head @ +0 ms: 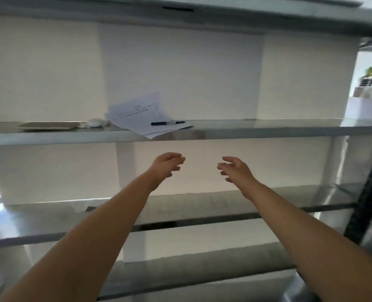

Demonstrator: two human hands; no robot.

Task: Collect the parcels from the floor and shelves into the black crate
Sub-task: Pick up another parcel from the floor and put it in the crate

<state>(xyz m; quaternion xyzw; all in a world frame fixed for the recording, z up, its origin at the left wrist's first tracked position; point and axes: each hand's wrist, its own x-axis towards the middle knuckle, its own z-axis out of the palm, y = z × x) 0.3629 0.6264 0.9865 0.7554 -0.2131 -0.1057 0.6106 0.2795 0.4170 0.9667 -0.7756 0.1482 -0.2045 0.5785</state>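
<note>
Your left hand and right hand reach forward side by side at the middle of your view, apart from each other. Their fingers are loosely curled and hold nothing, in front of the pale back wall. On the upper shelf, toward eleven o'clock from your hands, lies a loose stack of papers with one corner over the front edge and a dark pen on it; farther out toward ten o'clock sit a small white object and a flat pale tray. A black upright runs down at three o'clock, and the lower shelf passes beneath your forearms.
</note>
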